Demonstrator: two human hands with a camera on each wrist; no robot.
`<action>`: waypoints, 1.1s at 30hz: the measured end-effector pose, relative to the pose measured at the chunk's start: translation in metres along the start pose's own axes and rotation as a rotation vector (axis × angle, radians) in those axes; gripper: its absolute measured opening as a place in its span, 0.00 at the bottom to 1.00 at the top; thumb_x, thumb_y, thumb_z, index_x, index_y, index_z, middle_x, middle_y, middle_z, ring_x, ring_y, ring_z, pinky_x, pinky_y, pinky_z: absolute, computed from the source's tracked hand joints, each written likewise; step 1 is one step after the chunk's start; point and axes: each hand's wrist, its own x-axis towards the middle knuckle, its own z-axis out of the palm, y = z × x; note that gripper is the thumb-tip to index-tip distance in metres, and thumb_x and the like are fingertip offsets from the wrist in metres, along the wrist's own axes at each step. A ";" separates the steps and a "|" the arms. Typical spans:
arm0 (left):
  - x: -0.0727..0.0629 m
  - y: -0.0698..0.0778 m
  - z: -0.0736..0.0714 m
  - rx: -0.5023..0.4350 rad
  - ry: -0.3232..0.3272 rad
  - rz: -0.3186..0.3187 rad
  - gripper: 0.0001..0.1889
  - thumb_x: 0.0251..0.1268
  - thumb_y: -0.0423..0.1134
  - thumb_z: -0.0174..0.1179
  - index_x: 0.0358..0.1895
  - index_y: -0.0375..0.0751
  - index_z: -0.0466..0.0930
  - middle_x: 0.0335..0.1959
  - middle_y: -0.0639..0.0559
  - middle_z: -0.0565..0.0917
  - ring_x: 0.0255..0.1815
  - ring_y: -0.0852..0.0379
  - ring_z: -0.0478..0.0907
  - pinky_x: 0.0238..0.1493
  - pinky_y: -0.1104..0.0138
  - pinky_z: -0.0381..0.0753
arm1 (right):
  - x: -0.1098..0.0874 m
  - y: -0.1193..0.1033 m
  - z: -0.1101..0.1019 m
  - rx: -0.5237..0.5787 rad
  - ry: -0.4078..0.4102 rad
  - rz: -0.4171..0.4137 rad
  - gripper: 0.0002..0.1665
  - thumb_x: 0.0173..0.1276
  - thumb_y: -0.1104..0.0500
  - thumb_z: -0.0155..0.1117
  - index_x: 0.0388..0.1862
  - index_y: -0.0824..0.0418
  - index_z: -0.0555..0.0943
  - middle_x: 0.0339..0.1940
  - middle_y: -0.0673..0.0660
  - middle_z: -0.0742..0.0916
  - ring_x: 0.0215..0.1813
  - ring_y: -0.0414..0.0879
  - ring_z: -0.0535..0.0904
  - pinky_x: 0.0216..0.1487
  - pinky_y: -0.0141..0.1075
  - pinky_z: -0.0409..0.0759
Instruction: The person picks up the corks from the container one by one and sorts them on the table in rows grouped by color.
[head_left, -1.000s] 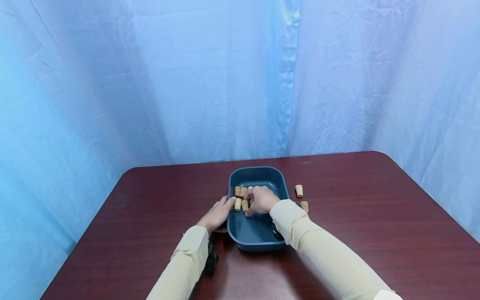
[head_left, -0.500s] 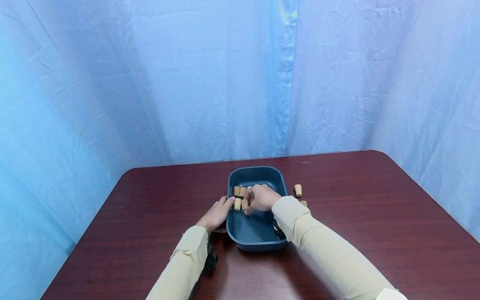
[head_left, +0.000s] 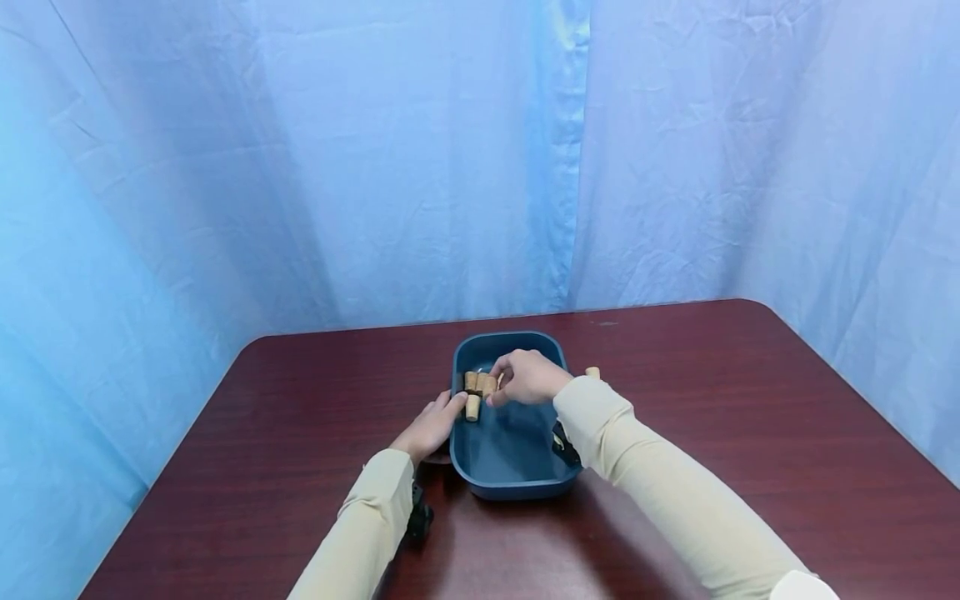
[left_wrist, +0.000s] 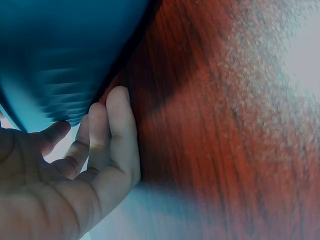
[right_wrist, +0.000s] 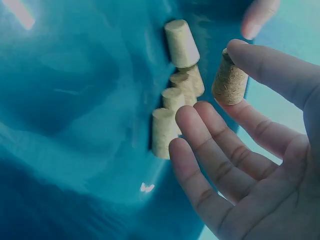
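In the head view my right hand is over the dark blue box. Between thumb and forefinger it pinches a tapered cork stopper, raised above the box floor. The other fingers are spread, touching nothing. Several more cork stoppers lie in the box in the right wrist view; one pale stopper sits by the left wall. My left hand grips that side, its thumb over the rim and its fingers along the outside, low by the tabletop.
Another cork lies on the dark red wooden table to the right of the box, partly hidden by the right sleeve. Pale blue curtains hang behind and at both sides of the table.
My right hand has lifted a cork from beside the pale one and moved it up and away toward the far row. The left hand stays at the box's left side.
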 end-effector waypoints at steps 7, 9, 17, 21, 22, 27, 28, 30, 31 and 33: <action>0.000 0.000 0.002 0.003 0.002 -0.012 0.35 0.84 0.56 0.37 0.82 0.38 0.49 0.75 0.33 0.58 0.61 0.36 0.74 0.44 0.49 0.87 | -0.007 0.004 -0.012 0.022 0.007 -0.025 0.22 0.68 0.55 0.73 0.58 0.62 0.83 0.47 0.57 0.86 0.49 0.50 0.81 0.52 0.46 0.83; 0.000 0.000 0.002 -0.001 0.002 -0.012 0.34 0.84 0.56 0.38 0.82 0.39 0.49 0.74 0.33 0.59 0.61 0.36 0.74 0.44 0.49 0.87 | -0.010 0.004 -0.016 0.025 0.017 -0.028 0.21 0.69 0.55 0.72 0.58 0.62 0.83 0.47 0.57 0.86 0.50 0.50 0.81 0.52 0.46 0.83; -0.001 -0.001 -0.002 -0.003 0.004 0.000 0.34 0.84 0.56 0.38 0.81 0.39 0.50 0.73 0.34 0.60 0.60 0.37 0.74 0.43 0.50 0.87 | -0.026 0.009 -0.038 0.016 0.065 -0.059 0.22 0.70 0.56 0.71 0.60 0.63 0.83 0.50 0.60 0.86 0.55 0.55 0.80 0.54 0.49 0.83; -0.001 -0.002 -0.003 -0.003 -0.003 0.006 0.34 0.84 0.56 0.38 0.82 0.39 0.50 0.74 0.34 0.59 0.61 0.37 0.73 0.44 0.50 0.87 | -0.035 0.015 -0.048 -0.001 0.083 -0.065 0.23 0.71 0.55 0.70 0.61 0.63 0.82 0.51 0.61 0.85 0.54 0.55 0.80 0.53 0.49 0.82; -0.001 -0.003 -0.003 -0.002 -0.005 0.009 0.35 0.84 0.56 0.38 0.81 0.38 0.49 0.74 0.33 0.59 0.62 0.36 0.72 0.44 0.50 0.87 | -0.038 0.017 -0.050 -0.007 0.087 -0.065 0.23 0.71 0.55 0.70 0.61 0.63 0.81 0.51 0.61 0.85 0.54 0.55 0.80 0.53 0.49 0.82; 0.000 -0.003 -0.003 -0.008 -0.010 0.002 0.35 0.84 0.56 0.38 0.82 0.39 0.49 0.75 0.33 0.58 0.62 0.35 0.72 0.44 0.50 0.87 | -0.048 0.029 -0.059 -0.031 0.101 -0.063 0.24 0.71 0.55 0.70 0.62 0.62 0.81 0.54 0.62 0.85 0.56 0.56 0.80 0.54 0.51 0.82; 0.000 -0.003 -0.003 -0.009 -0.011 0.004 0.35 0.84 0.56 0.38 0.82 0.39 0.49 0.74 0.33 0.58 0.61 0.35 0.73 0.44 0.50 0.87 | -0.051 0.032 -0.061 -0.031 0.102 -0.062 0.24 0.71 0.55 0.70 0.62 0.62 0.81 0.54 0.62 0.85 0.57 0.57 0.80 0.55 0.51 0.81; 0.001 -0.002 -0.003 -0.011 -0.012 0.003 0.34 0.84 0.55 0.38 0.82 0.39 0.49 0.74 0.33 0.58 0.61 0.36 0.74 0.43 0.50 0.87 | -0.055 0.038 -0.063 -0.030 0.106 -0.061 0.24 0.71 0.55 0.70 0.62 0.63 0.81 0.55 0.61 0.86 0.58 0.57 0.80 0.56 0.52 0.81; 0.001 -0.002 -0.002 -0.011 -0.012 0.001 0.34 0.84 0.55 0.38 0.82 0.39 0.49 0.74 0.34 0.58 0.60 0.36 0.74 0.43 0.50 0.87 | -0.057 0.041 -0.064 -0.032 0.109 -0.057 0.24 0.71 0.55 0.70 0.62 0.63 0.81 0.54 0.61 0.86 0.58 0.57 0.80 0.56 0.52 0.81; 0.001 -0.002 -0.002 -0.008 -0.015 0.001 0.34 0.84 0.55 0.38 0.82 0.39 0.49 0.75 0.33 0.58 0.60 0.37 0.74 0.43 0.51 0.87 | -0.060 0.049 -0.066 -0.034 0.113 -0.050 0.24 0.71 0.55 0.70 0.62 0.63 0.81 0.53 0.61 0.87 0.57 0.57 0.81 0.55 0.52 0.81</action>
